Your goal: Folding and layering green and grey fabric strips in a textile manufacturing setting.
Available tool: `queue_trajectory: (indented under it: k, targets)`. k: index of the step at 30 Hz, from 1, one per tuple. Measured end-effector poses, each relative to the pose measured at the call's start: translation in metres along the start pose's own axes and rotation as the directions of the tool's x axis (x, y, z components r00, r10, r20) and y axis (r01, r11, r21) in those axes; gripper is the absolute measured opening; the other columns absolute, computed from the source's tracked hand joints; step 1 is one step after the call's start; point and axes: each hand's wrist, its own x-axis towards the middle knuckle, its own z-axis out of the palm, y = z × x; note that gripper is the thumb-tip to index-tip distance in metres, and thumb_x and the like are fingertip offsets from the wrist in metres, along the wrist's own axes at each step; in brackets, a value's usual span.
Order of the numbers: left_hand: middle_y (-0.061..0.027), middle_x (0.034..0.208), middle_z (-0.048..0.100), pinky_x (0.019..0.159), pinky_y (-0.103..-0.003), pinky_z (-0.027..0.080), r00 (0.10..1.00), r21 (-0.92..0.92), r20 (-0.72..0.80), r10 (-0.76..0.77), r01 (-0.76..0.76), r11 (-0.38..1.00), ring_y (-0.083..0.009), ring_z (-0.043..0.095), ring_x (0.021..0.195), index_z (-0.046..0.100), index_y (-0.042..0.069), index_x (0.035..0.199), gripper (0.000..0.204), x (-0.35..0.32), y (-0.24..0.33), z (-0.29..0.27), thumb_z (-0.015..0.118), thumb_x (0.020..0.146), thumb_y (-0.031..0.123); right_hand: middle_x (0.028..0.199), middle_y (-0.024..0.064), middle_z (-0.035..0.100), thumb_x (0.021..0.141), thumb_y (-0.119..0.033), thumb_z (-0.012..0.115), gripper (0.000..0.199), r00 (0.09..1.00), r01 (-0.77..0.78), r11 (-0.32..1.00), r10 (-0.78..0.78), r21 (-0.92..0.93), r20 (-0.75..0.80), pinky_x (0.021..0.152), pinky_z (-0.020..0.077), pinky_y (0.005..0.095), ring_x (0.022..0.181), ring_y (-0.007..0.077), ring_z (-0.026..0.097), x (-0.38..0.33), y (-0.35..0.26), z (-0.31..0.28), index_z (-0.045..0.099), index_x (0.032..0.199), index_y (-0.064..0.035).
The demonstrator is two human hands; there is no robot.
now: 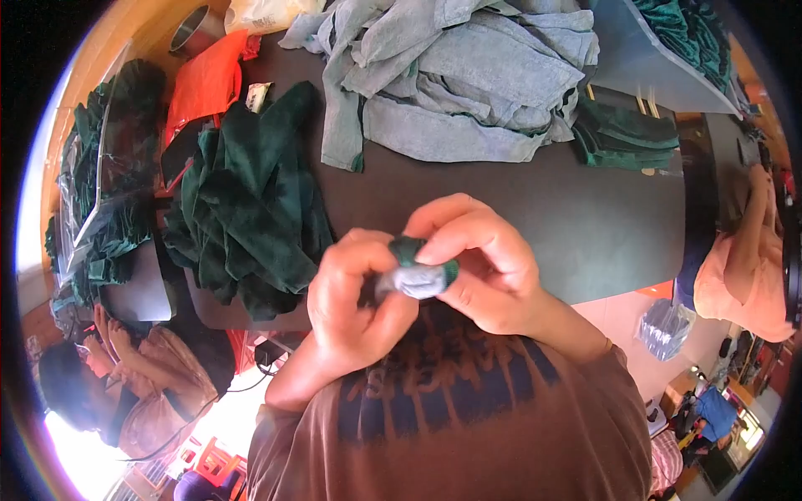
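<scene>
Close in front of my chest, both hands pinch one small folded piece of green and pale grey fabric (422, 280). My left hand (355, 288) has its fingers closed on the left end and is slightly blurred. Thumb and forefinger of my right hand (484, 263) grip the upper right side. The piece shows a dark green edge and a lighter grey underside; its full shape is hidden by my fingers. Beyond my left hand lies a heap of dark green velvety fabric (251, 200), reaching over the near edge of the dark table (601, 225).
A large pile of grey fabric pieces (468, 83) covers the far middle. Folded dark green pieces (626, 134) are stacked far right. An orange-red bag (205, 83) and metal cup (196, 32) stand far left. People work at left (142, 376) and right (743, 275).
</scene>
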Motion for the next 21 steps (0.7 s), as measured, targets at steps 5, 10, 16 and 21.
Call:
queue_trajectory:
  k: [5, 10, 16, 21]
  targets:
    - [-0.0122, 0.080, 0.059, 0.065, -0.031, 0.046, 0.979, -0.025, 0.117, 0.165, -0.163, 0.986, -0.0222, 0.058, 0.068, 0.055, -0.002, 0.096, 0.027, 0.018, -0.001, -0.025, 0.057, 0.070, -0.006, 0.103, 0.0080, 0.048, 0.088, -0.007, 0.053, 0.011, 0.999, -0.010, 0.877, 0.027, 0.480, -0.028, 0.081, 0.0383, 0.0239, 0.095, 0.0117, 0.047, 0.002, 0.003, 0.005, 0.051, 0.099, -0.0049]
    - [-0.0103, 0.087, 0.057, 0.067, -0.029, 0.045, 0.990, 0.065, 0.138, -0.038, 0.029, 0.997, -0.0193, 0.054, 0.079, 0.057, -0.001, 0.096, 0.024, 0.037, 0.024, -0.019, 0.064, 0.073, 0.000, 0.091, -0.0025, 0.051, 0.090, -0.014, 0.052, 0.013, 0.990, -0.094, 0.845, 0.137, 0.527, -0.044, 0.073, 0.0401, 0.0189, 0.080, 0.0038, 0.049, -0.001, 0.004, 0.007, 0.050, 0.101, -0.0060]
    - [-0.0115, 0.082, 0.055, 0.066, -0.030, 0.044, 0.981, 0.134, 0.193, -0.015, -0.011, 0.991, -0.0237, 0.053, 0.073, 0.057, 0.000, 0.090, 0.018, 0.037, 0.014, -0.015, 0.063, 0.073, 0.000, 0.087, -0.0026, 0.054, 0.089, -0.009, 0.052, 0.012, 0.952, -0.261, 0.757, 0.303, 0.599, 0.032, 0.068, 0.0397, 0.0175, 0.078, 0.0029, 0.050, 0.001, -0.002, 0.001, 0.051, 0.101, -0.0060]
    - [-0.0101, 0.076, 0.055, 0.061, -0.031, 0.043, 0.997, 0.189, 0.064, -0.040, 0.027, 0.982, -0.0226, 0.054, 0.068, 0.056, 0.000, 0.082, 0.012, 0.029, 0.016, -0.013, 0.059, 0.071, -0.003, 0.089, -0.0001, 0.055, 0.082, 0.003, 0.051, 0.018, 0.883, -0.405, 0.641, 0.459, 0.652, 0.097, 0.069, 0.0406, 0.0190, 0.080, 0.0056, 0.052, 0.007, -0.012, 0.004, 0.052, 0.098, -0.0061]
